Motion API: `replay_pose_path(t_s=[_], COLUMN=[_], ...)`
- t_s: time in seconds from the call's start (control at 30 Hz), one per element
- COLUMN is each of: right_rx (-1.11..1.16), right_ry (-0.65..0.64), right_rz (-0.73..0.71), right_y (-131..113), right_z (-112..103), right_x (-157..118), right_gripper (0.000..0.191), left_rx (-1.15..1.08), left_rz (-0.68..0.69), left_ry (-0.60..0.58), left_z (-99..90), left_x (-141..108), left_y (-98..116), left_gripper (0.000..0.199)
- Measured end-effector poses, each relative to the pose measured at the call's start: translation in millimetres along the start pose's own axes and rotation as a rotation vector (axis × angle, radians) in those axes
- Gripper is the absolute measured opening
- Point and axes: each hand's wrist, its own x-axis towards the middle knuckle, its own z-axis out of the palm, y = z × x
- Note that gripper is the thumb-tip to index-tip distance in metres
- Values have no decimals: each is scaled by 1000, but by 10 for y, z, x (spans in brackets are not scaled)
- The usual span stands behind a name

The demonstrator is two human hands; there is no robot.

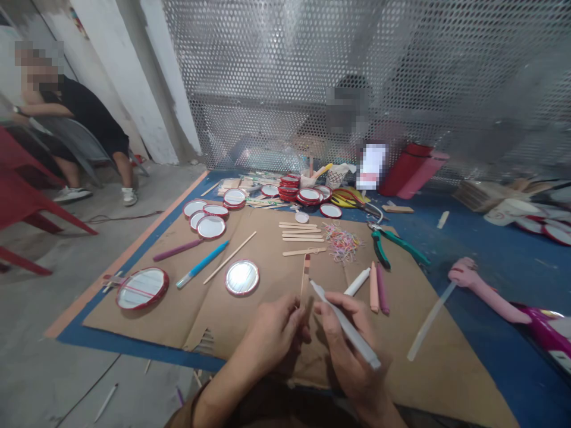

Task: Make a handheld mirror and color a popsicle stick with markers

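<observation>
a thin wooden craft stick [305,276] is held upright at about 12 o'clock from the wrists, its lower end pinched by the fingers [295,316] of the left hand [272,336]. those fingers are closed on the stick. a white marker [345,321] is gripped pen-style by the right hand [352,339], with its fingers closed around the barrel and the tip angled towards 11 o'clock, just beside the stick. dark bands are seen on the stick, but their detail is too small to tell. for fine marking, the hands are best kept close together and the stick braced, with only light pressure applied at the tip.

both hands are over a brown cardboard sheet [263,241] laid on a blue mat [491,285]. red-rimmed tin lids [212,227] are set out at 10 o'clock, and a blue marker [203,264] lies nearer the hands. loose craft sticks [302,233] lie at 12 o'clock, with coloured rubber bands [341,242] just beside them. green-handled pliers [388,244] are placed at 1 o'clock and a pink glue gun [473,285] at 2 o'clock. a seated person [75,119] is seen well off at 10 o'clock.
</observation>
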Motion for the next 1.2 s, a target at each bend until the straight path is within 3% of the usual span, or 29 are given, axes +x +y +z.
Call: replay_pose_path(t_s=[0.53, 1.2], right_rx=[-7, -4], right_ry=[-87, -89], right_rz=[-42, -57], right_y=[42, 26], right_z=[31, 30], right_x=[-15, 0], right_gripper=[15, 15], left_rx=[74, 73], left_rz=[20, 14], left_ry=[14, 15], left_z=[-23, -20], left_x=[-7, -14], left_y=[85, 75], left_gripper=[24, 23])
